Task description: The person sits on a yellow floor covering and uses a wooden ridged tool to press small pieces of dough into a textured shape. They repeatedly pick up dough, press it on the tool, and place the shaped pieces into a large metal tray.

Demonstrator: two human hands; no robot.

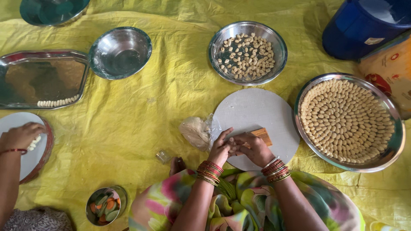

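My left hand (220, 148) and my right hand (256, 148) meet over a small wooden comb (262, 136) lying on a round grey board (252, 113). The fingers of both press together on a small piece of dough at the comb's near end; the piece itself is mostly hidden. A lump of dough in a clear plastic bag (195, 131) lies just left of my left hand. Both wrists wear stacks of red and gold bangles.
A steel plate (393, 150) at right holds shaped dough pieces in rings. A steel bowl (215, 42) with loose pieces, an empty bowl (120, 52), a steel tray (8, 79), a blue tub (364, 25). Another person's hand (19, 136) works at far left. A small bowl (122, 194) near my knee.
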